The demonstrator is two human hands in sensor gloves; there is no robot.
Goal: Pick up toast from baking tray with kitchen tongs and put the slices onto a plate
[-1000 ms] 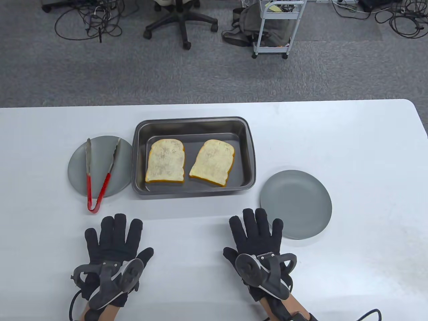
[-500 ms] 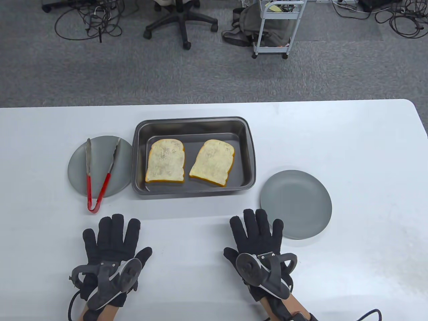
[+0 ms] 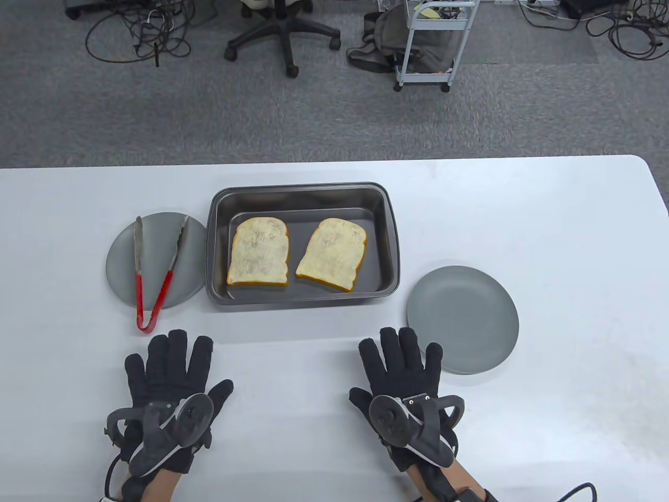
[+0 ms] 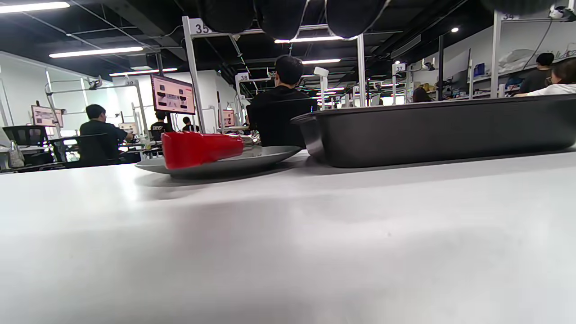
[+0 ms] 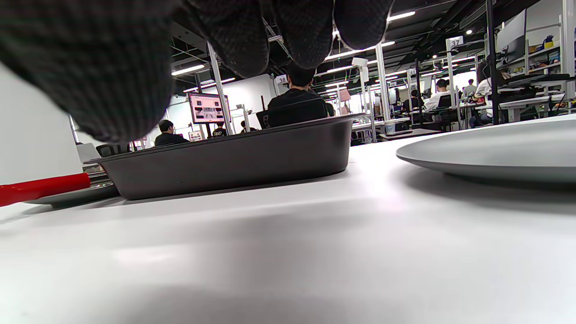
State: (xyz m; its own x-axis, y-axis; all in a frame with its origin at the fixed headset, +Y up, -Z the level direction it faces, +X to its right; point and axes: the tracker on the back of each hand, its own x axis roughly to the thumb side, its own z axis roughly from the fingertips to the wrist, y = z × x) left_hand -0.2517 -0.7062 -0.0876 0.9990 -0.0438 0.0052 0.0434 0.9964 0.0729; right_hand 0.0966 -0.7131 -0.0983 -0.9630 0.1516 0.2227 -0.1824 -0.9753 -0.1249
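On the white table (image 3: 549, 219), the layout reads as a line meant to be worked from left to right: the kitchen tongs (image 3: 157, 272) lie on a grey plate (image 3: 117, 266) at the left, the dark baking tray (image 3: 303, 299) sits in the middle, just beside that plate, and a second grey plate (image 3: 462, 319) waits bare at the tray's right front corner. Both toast slices are in the tray, flat and side by side without overlapping, the left slice (image 3: 258, 251) squarer to the tray and the right slice (image 3: 332, 253) turned slightly. The tongs are sprung open with their red handles toward the person and the hinge end hanging over the plate's rim onto the table, which puts the graspable part nearest the left hand (image 3: 170, 389). That hand lies flat with fingers spread and straight, holding nothing, its fingertips just short of the red hinge; it looks best placed to take the tool. The right hand (image 3: 405, 387) also rests flat, fingers extended and empty, close beside the bare plate, likely the destination. No slice has been moved yet, so picking up the tongs appears to be the step in hand.
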